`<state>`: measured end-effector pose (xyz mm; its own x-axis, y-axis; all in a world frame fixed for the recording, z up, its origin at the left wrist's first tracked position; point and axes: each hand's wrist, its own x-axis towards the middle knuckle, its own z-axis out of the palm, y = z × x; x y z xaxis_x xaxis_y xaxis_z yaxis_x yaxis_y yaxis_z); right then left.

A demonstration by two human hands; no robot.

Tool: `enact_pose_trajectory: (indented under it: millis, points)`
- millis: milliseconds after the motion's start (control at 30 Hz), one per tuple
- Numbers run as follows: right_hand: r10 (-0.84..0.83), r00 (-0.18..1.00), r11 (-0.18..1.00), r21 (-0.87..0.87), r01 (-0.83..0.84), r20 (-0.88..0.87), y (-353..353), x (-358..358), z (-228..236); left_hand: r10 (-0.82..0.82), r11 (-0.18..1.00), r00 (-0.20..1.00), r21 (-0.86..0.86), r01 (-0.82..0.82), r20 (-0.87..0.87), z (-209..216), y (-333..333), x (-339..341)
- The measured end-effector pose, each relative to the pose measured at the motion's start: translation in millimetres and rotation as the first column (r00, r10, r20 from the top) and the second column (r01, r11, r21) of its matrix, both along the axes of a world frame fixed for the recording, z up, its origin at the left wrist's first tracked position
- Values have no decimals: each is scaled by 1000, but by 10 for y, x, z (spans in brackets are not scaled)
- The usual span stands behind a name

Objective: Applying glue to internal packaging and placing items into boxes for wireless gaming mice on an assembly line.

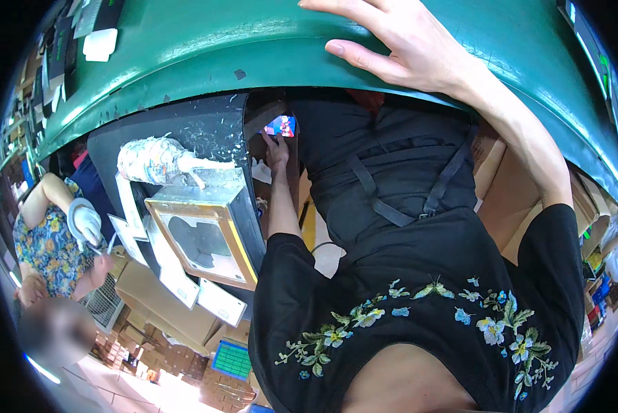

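Note:
My left arm reaches down beside the dark worktop, under the green table's edge. There my left hand (276,150) has its fingers closed at the lower edge of a small phone (281,126) with a lit, colourful screen; part of its grip is in shadow. My right hand (405,51) lies at the edge of the green table top (219,41), fingers spread, with nothing in it.
To the left, a black worktop (219,117) bears a glue-smeared white bottle (154,160) and a wood-framed box (202,237). White cards (219,303) stick out below. A co-worker in a flowered shirt (51,237) handles a white round thing (84,221). Cardboard boxes (508,213) stand at right.

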<state>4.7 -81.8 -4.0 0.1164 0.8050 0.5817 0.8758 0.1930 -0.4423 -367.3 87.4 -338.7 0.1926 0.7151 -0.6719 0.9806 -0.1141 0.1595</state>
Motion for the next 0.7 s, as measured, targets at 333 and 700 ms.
enact_pose_trajectory:
  millis: [333, 700]
  points:
    - [-23, 999, 999, -43, 21, -45, 6, -8, 19, -75, 997, 995, -10, 74, -65, 11, 47, 16]
    - [-20, 999, 999, -41, 18, -48, 8, 19, 25, -115, 993, 993, 37, 116, -27, -5, 36, -37]
